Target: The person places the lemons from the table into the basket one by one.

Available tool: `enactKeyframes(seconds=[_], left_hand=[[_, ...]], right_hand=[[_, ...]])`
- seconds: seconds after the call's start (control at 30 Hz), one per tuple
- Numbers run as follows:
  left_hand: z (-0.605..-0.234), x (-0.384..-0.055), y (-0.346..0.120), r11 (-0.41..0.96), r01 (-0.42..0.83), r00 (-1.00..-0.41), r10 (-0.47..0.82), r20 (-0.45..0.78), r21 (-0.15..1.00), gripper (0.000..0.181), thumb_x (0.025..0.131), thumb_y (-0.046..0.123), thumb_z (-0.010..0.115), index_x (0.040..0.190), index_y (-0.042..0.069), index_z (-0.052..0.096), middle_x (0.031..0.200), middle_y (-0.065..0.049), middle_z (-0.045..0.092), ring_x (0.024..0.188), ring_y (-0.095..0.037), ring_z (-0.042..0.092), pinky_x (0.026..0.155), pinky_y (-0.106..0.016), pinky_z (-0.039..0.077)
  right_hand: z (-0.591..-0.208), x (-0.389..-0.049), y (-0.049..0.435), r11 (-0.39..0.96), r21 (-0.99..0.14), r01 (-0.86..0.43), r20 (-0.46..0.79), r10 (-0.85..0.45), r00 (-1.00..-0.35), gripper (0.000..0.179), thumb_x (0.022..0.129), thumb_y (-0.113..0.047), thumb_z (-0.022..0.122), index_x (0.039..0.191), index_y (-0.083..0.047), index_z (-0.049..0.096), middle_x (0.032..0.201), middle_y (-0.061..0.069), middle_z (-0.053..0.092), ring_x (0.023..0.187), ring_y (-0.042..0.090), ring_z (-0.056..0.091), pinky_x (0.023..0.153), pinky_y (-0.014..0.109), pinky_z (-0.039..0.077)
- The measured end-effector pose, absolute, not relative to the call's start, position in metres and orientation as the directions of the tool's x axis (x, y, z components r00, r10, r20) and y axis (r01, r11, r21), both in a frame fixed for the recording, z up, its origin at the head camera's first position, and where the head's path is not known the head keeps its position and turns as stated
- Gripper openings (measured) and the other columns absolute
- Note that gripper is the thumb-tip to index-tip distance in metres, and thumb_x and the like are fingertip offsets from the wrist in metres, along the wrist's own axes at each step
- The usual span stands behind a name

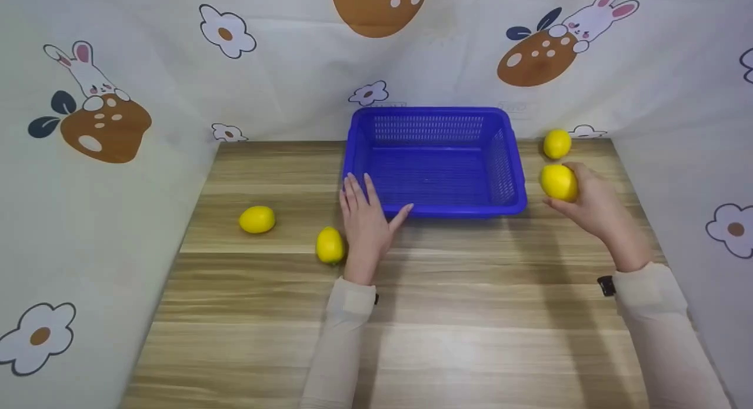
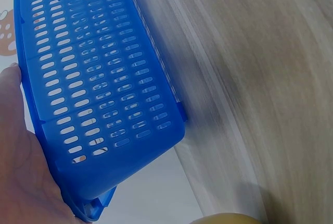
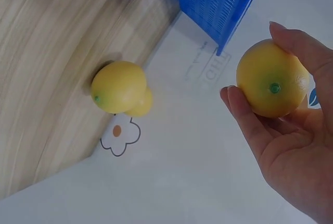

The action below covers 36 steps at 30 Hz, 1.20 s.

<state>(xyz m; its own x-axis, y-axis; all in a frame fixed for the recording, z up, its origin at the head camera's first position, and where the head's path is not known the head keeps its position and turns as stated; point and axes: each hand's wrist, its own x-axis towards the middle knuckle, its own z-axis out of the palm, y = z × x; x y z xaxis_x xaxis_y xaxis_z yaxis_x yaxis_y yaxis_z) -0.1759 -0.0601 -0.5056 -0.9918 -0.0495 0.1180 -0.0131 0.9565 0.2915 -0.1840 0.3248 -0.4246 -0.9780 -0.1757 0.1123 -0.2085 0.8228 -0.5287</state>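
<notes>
A blue plastic basket (image 1: 435, 210) with slotted walls stands at the back of the table. My left hand (image 1: 366, 223) rests on its front left rim with fingers extended; the left wrist view shows the palm against the basket's rim (image 2: 37, 125). To the right of the basket, my right hand (image 1: 600, 203) holds a yellow lemon (image 1: 559, 182), gripped between thumb and fingers in the right wrist view, its green tip showing. Behind it lies another lemon (image 1: 557, 144). The right wrist view shows a lemon (image 3: 118, 87) on the table, partly covering one more yellow fruit (image 3: 143, 104).
Two lemons lie left of the basket: one (image 1: 257, 219) farther out, the other (image 1: 330, 245) close beside my left wrist. The wooden table (image 1: 447, 338) is bordered by pale cloth (image 1: 282, 73) printed with rabbits and flowers.
</notes>
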Motion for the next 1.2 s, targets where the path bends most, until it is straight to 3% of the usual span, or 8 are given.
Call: enactKeyframes(seconds=[1.2], left_hand=[[-0.505,-0.177,-0.059,0.952,-0.029,-0.995,-0.056,0.081,0.303,0.112,0.097,0.082,0.042,0.168,0.000,0.013,0.173,-0.031,0.004,0.164,-0.040,0.005,0.133,-0.051,0.005]], right_hand=[[-0.405,-0.198,0.306,0.833,-0.503,-0.230,0.064,-0.230,-0.971,0.076,0.093,-0.015,0.081,0.148,0.017,0.040,0.131,0.044,0.056,0.106,0.056,0.059,0.090,0.068,0.052]])
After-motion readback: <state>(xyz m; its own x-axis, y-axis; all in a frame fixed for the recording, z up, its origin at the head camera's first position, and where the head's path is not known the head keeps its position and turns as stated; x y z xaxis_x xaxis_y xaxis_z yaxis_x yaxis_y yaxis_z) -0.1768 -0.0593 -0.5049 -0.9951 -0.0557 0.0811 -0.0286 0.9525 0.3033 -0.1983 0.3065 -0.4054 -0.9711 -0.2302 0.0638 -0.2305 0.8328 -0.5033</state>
